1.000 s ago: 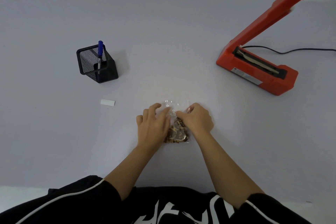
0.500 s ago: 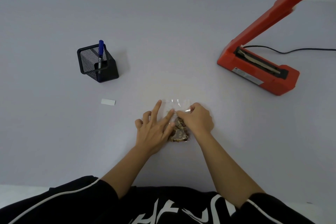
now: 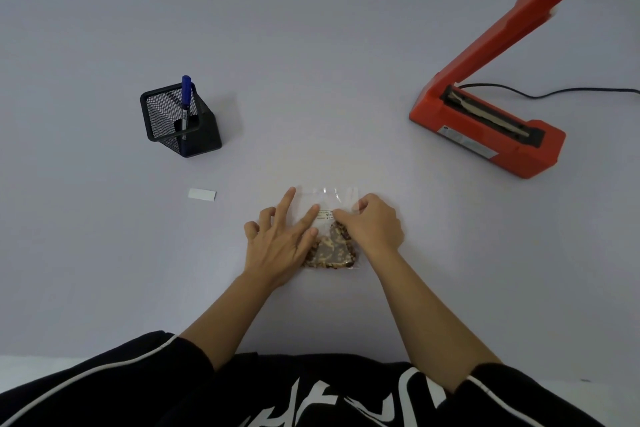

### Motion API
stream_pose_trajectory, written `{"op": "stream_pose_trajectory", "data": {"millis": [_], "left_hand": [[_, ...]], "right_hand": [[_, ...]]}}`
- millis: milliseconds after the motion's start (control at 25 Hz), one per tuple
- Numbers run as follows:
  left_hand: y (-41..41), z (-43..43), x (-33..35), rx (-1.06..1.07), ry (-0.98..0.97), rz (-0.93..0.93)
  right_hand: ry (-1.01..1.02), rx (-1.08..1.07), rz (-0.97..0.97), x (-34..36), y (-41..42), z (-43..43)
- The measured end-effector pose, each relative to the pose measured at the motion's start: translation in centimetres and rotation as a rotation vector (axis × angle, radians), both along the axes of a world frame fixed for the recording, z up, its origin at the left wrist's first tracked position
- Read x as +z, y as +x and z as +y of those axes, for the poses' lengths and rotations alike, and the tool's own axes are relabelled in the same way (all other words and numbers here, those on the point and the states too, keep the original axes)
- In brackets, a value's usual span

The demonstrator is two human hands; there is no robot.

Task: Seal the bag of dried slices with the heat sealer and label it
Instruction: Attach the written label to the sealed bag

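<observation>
Clear plastic, that is the bag [image 3: 329, 199], lying flat on the lilac table [image 3: 311, 62] right in front of the person, with brown dried slices [image 3: 332, 251] bunched in its near end and its far end showing only bare film. A small printed label [image 3: 326, 215] sits across the middle of the bag. The left hand [image 3: 280, 243] is spread out, fingers straight, its forefinger pressing down on the bag just beside the label's left end; it grasps nothing. The right hand [image 3: 372, 227] is curled over the bag's right side with its fingertips on the label's right end; whether they pinch or only press I cannot tell, as the knuckles hide it. Well off to the right stands the orange heat sealer [image 3: 485, 142], its arm raised high, a black cable [image 3: 554, 94] trailing behind. To the left, a blue marker [image 3: 186, 97] stands in a black mesh holder [image 3: 204, 135], and a white paper strip [image 3: 202, 194] lies near it.
</observation>
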State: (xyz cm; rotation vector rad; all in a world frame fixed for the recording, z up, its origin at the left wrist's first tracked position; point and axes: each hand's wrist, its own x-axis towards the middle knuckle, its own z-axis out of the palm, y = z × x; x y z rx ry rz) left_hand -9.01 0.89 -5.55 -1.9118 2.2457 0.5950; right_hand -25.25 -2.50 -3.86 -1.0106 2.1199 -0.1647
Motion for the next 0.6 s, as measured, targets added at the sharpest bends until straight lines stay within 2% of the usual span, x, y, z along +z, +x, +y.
{"op": "stream_pose_trajectory", "data": {"millis": [440,600], "left_hand": [[-0.68,-0.11,-0.24,-0.065,-0.051,-0.04],[-0.35,-0.23,-0.38,-0.057,-0.059,-0.013]], "right_hand": [[-0.007,-0.019,-0.026,0.53,-0.21,0.05],[-0.039,0.077,0.053,0.7,0.04,-0.04]]}}
